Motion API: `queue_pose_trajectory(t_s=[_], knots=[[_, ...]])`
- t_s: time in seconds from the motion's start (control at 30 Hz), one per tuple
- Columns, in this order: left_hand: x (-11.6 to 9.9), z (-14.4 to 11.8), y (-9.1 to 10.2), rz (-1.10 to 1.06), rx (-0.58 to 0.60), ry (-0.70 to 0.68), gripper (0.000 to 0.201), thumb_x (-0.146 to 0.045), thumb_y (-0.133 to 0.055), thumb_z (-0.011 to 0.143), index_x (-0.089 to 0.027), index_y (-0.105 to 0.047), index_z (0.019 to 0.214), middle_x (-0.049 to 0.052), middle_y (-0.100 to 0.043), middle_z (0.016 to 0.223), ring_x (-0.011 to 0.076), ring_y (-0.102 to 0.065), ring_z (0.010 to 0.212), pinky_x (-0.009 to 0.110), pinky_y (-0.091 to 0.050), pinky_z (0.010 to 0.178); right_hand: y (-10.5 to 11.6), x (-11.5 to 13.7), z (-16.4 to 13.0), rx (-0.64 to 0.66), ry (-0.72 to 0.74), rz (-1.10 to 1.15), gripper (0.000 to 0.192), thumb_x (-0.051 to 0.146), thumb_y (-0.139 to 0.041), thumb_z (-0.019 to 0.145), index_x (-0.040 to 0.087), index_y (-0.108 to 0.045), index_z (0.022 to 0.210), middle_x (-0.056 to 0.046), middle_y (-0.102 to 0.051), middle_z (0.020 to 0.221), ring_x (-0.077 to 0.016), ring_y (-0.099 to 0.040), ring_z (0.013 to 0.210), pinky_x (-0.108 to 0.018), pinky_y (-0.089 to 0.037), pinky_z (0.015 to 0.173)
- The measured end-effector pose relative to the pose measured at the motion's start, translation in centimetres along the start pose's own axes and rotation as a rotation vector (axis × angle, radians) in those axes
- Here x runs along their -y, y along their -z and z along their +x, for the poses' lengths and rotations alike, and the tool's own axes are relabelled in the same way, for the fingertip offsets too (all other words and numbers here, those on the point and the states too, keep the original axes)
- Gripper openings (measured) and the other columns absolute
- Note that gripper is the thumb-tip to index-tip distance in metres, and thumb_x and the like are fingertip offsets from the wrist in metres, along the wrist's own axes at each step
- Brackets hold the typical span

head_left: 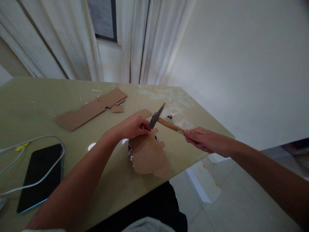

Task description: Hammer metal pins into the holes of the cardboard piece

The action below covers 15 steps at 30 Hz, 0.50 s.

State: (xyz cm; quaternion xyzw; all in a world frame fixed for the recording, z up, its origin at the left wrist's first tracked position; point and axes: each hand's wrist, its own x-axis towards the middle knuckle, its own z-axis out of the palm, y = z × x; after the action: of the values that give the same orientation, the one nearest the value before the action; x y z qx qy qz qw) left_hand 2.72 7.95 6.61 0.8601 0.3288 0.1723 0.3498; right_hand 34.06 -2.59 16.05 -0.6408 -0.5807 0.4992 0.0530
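Two hands near the table edge (193, 161): left (132, 126) pinching torn cardboard (148, 154), right (205, 140) gripping a hammer (166, 122).

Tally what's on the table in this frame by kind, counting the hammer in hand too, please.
Cardboard pieces: 4 (long strip, small scrap, piece behind the hammer, torn piece under the left hand)
Hammers: 1, hammer held in the right hand
Phones: 1, phone
Cables: 1, white cable
Total: 7
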Motion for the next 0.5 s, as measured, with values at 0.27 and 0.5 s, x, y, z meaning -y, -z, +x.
queue_pose_trajectory(t_s=[0.27, 0.5], knots=[[0.2, 0.05, -0.11, -0.024, -0.004, -0.007, 0.013, -0.028, -0.075, 0.092, -0.02, -0.084, 0.09, 0.002, -0.083, 0.085, 0.0173, -0.071, 0.075, 0.028, -0.046, 0.069, 0.12, -0.05, -0.12, -0.003, -0.005, -0.004, 0.081, 0.105, -0.059, 0.081, 0.025, -0.045, 0.076, 0.009, -0.031, 0.061, -0.007, -0.019, 0.05, -0.019, -0.015, 0.039], [-0.05, -0.02, -0.01, -0.042, -0.004, -0.006, 0.014, -0.03, -0.075, 0.091, -0.02, -0.084, 0.091, 0.002, -0.082, 0.085, 0.0174, -0.071, 0.076, 0.028, -0.046, 0.069, 0.38, -0.5, 0.08, -0.002, 0.004, -0.02, 0.081, 0.106, -0.056, 0.083, 0.025, -0.045, 0.077, 0.009, -0.032, 0.062, -0.007, -0.02, 0.05, -0.02, -0.016, 0.04]])
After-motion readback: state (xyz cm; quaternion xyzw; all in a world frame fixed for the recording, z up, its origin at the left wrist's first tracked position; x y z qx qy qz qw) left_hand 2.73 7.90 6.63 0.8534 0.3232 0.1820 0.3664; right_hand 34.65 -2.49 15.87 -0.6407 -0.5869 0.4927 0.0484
